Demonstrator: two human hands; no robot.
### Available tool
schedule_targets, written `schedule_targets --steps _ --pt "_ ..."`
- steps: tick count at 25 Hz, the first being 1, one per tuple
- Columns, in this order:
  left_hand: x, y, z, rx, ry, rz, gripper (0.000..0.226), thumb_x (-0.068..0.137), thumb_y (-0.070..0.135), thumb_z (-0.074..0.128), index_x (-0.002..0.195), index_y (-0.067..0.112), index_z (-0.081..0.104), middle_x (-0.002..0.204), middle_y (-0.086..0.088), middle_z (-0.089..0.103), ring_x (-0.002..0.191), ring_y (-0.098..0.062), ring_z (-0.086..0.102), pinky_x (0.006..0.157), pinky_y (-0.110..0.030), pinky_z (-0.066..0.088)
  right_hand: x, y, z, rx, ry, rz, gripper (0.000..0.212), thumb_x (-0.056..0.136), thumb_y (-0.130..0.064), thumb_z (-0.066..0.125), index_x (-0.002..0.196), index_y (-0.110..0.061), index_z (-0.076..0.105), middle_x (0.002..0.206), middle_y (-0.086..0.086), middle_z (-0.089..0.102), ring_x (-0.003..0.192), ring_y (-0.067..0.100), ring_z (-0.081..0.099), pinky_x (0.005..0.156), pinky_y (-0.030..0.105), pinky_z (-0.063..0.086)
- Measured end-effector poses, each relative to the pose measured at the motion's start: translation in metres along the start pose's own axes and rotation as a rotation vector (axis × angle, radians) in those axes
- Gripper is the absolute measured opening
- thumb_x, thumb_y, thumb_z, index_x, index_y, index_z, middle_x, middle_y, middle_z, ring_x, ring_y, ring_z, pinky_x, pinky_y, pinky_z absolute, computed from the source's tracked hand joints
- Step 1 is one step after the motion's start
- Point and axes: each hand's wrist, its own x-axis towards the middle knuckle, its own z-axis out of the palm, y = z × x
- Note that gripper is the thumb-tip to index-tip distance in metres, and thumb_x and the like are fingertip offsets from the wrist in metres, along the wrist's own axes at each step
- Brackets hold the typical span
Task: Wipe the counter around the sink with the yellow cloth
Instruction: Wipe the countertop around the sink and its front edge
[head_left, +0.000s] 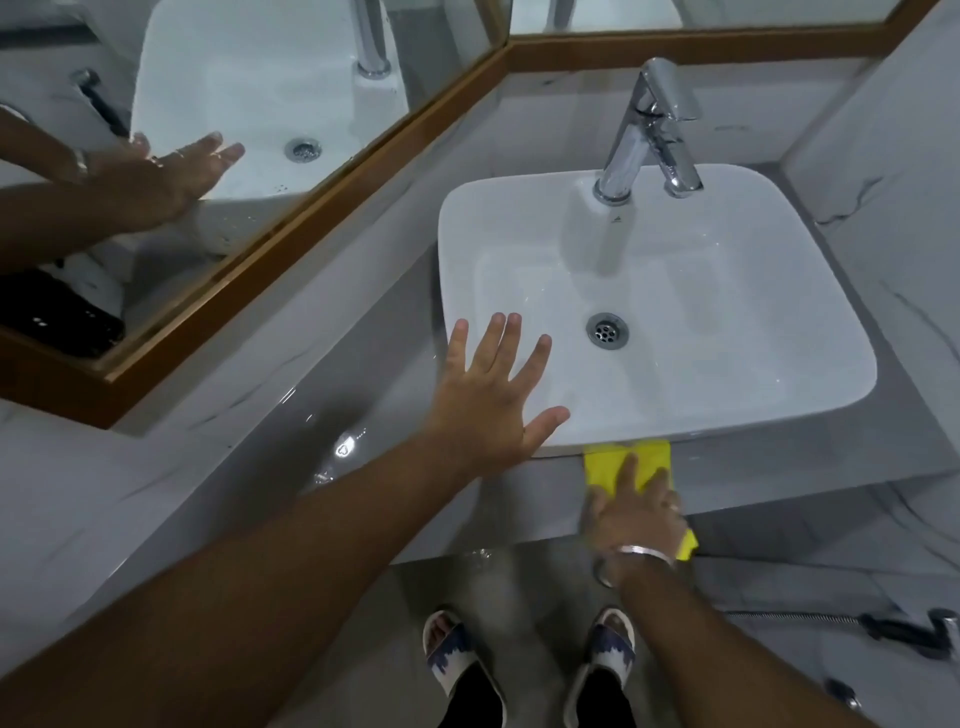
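Observation:
A white square sink (727, 374) sits on a grey marble counter (270, 415). The yellow cloth (605, 462) lies folded on the narrow counter strip in front of the sink, touching the sink's front rim. My right hand (636, 514) presses flat on the cloth, a metal bangle on its wrist. My left hand (493, 400) hovers with fingers spread over the sink's front left corner and holds nothing.
A chrome tap (649, 130) stands at the back of the sink, with a drain (607, 331) in the basin. A wood-framed mirror (291, 249) runs along the left wall. A marble wall closes the right side. Below are my sandalled feet and a spray hose (904, 631).

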Motion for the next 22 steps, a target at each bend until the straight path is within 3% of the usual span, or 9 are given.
schedule_targets --steps 3,5,7,10,12,15,17,19,22 --pt "0.0 -0.003 0.001 -0.015 0.016 0.0 0.077 0.091 0.068 0.025 0.151 0.02 0.03 0.16 -0.019 0.023 0.149 -0.034 0.015 0.117 -0.064 0.003 -0.045 -0.063 0.017 -0.075 -0.097 -0.553 0.069 0.084 -0.059 0.036 0.143 -0.024 0.031 0.153 0.013 0.022 0.124 0.036 0.037 0.094 0.044 0.037" --pt "-0.001 -0.005 0.0 -0.018 0.013 -0.002 0.08 0.09 0.071 0.025 0.152 0.021 0.028 0.161 -0.018 0.021 0.15 -0.034 0.013 0.117 -0.064 0.002 -0.031 -0.045 0.011 -0.077 -0.055 -0.675 0.066 0.083 -0.062 0.037 0.141 -0.031 0.033 0.151 0.007 0.029 0.122 0.033 0.041 0.091 0.042 0.041" --pt "-0.001 -0.005 0.0 -0.022 0.004 -0.013 0.086 0.086 0.076 0.024 0.152 0.021 0.029 0.161 -0.017 0.02 0.15 -0.034 0.012 0.117 -0.064 0.001 0.015 0.013 0.001 -0.052 0.007 -0.445 0.064 0.087 -0.058 0.04 0.144 -0.033 0.029 0.151 0.01 0.032 0.124 0.034 0.043 0.096 0.041 0.045" --pt "0.001 -0.004 0.004 0.007 -0.013 -0.031 0.091 0.083 0.081 0.023 0.152 0.023 0.027 0.163 -0.012 0.016 0.151 -0.032 0.008 0.116 -0.065 -0.002 0.047 0.071 -0.008 0.142 0.123 0.071 0.063 0.087 -0.047 0.048 0.144 -0.026 0.032 0.148 0.019 0.033 0.125 0.042 0.042 0.098 0.048 0.043" --pt "0.002 -0.003 0.005 0.03 -0.028 -0.046 0.091 0.083 0.083 0.021 0.153 0.025 0.025 0.164 -0.011 0.015 0.151 -0.032 0.007 0.116 -0.065 -0.004 0.031 0.033 -0.006 0.07 0.065 0.034 0.065 0.086 -0.05 0.046 0.144 -0.023 0.032 0.149 0.021 0.031 0.126 0.041 0.04 0.098 0.047 0.039" --pt "0.002 -0.003 0.005 0.07 -0.063 -0.043 0.092 0.083 0.084 0.021 0.152 0.024 0.025 0.163 -0.012 0.018 0.15 -0.034 0.01 0.116 -0.065 -0.005 -0.016 -0.016 0.002 0.047 -0.091 -0.506 0.064 0.078 -0.056 0.048 0.136 -0.028 0.043 0.146 0.014 0.035 0.118 0.036 0.046 0.093 0.044 0.041" --pt "0.003 -0.005 0.005 0.094 -0.081 -0.033 0.091 0.083 0.083 0.022 0.152 0.024 0.025 0.163 -0.012 0.018 0.151 -0.033 0.009 0.116 -0.064 -0.007 0.015 0.023 -0.012 0.095 -0.096 -0.656 0.062 0.076 -0.055 0.052 0.135 -0.042 0.037 0.143 0.003 0.04 0.116 0.032 0.051 0.091 0.041 0.047" --pt "0.004 -0.003 0.005 0.11 -0.093 -0.043 0.088 0.084 0.082 0.022 0.152 0.026 0.024 0.164 -0.01 0.014 0.151 -0.032 0.006 0.116 -0.064 -0.008 0.069 0.088 -0.024 0.085 -0.033 -0.451 0.054 0.078 -0.045 0.06 0.13 -0.044 0.045 0.14 -0.002 0.045 0.116 0.03 0.051 0.092 0.04 0.05" --pt "0.006 0.001 0.003 0.125 -0.123 -0.071 0.084 0.086 0.079 0.02 0.153 0.028 0.022 0.164 -0.009 0.012 0.151 -0.034 0.006 0.116 -0.065 -0.007 0.1 0.129 -0.033 0.22 0.136 0.016 0.051 0.082 -0.035 0.057 0.132 -0.024 0.048 0.134 0.019 0.048 0.109 0.04 0.055 0.091 0.05 0.049"
